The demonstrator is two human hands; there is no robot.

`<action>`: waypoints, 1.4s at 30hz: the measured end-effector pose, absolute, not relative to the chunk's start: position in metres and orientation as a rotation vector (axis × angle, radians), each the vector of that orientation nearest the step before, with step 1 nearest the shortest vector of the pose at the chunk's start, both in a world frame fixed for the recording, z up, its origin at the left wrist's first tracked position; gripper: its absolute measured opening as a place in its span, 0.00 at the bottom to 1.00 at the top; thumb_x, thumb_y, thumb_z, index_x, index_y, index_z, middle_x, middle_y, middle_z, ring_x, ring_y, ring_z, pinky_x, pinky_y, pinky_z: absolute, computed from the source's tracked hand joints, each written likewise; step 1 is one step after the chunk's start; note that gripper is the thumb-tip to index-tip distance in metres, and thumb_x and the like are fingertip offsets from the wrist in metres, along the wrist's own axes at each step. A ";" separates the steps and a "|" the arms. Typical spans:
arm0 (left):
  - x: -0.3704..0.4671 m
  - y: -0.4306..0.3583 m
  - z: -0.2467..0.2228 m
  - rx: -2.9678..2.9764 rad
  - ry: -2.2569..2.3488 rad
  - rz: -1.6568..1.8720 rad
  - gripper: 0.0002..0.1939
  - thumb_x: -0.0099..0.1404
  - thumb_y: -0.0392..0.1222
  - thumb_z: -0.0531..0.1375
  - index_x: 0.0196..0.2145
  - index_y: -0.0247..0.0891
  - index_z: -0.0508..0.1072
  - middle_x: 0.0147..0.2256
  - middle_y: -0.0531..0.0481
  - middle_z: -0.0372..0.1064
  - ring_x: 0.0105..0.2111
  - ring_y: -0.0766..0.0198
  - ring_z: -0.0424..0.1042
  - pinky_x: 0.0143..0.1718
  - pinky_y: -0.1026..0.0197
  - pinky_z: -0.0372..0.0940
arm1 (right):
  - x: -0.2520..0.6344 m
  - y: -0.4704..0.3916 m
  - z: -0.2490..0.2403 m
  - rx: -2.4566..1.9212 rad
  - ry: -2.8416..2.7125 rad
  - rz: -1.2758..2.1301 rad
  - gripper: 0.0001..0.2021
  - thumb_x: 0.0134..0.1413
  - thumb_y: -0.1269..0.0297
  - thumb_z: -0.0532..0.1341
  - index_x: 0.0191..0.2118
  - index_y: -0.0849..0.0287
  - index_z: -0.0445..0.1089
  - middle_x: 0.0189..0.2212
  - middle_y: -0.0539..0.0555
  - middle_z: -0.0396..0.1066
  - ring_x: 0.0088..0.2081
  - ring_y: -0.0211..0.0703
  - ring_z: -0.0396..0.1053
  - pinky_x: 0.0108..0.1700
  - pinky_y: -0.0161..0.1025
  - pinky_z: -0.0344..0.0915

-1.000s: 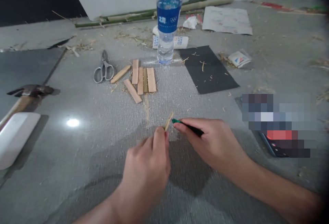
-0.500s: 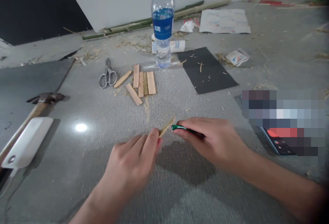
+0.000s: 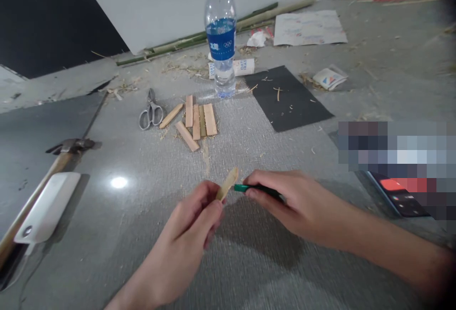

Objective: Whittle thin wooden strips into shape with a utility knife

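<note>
Between thumb and fingers, my left hand (image 3: 194, 229) pinches a small pale wooden piece (image 3: 228, 184) with a rounded tip pointing up and away. My right hand (image 3: 288, 201) is closed around a green-and-black tool (image 3: 261, 190); its green end lies just right of the wooden piece, and any blade is too small to make out. Beyond my hands lie several flat wooden strips (image 3: 209, 120) with shavings around them. Left of them are a shaped wooden stick (image 3: 171, 116) and grey-handled scissors (image 3: 151, 110).
A water bottle (image 3: 221, 39) stands behind the strips, beside a dark sheet (image 3: 288, 101). At left lie a hammer (image 3: 59, 165) and a white device (image 3: 50, 208) with a cable. A phone (image 3: 402, 196) is at right. Bamboo poles (image 3: 185, 42) lie along the wall.
My left hand has rolled over, turning the wooden piece so its broad face shows. My right hand and the tool have shifted slightly down. The camera view has moved a little.
</note>
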State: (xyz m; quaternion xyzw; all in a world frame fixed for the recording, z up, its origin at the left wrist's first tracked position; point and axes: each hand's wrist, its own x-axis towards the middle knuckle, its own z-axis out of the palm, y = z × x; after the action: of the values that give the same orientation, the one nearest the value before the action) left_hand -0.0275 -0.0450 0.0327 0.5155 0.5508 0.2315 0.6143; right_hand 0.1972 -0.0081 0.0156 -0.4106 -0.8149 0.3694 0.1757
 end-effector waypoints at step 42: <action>-0.006 -0.031 0.006 0.428 0.852 0.563 0.24 0.69 0.60 0.54 0.25 0.39 0.58 0.17 0.62 0.43 0.16 0.74 0.40 0.16 0.68 0.37 | 0.192 -0.004 0.016 -1.217 -1.859 1.561 0.13 0.67 0.58 0.55 0.36 0.56 0.74 0.24 0.46 0.61 0.26 0.35 0.57 0.26 0.34 0.53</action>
State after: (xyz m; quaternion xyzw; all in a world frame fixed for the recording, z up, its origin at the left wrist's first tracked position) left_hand -0.0057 -0.0309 0.0055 0.2031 0.4047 0.2673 0.8506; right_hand 0.1924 -0.0044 0.0158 -0.4382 -0.6690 0.5618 0.2116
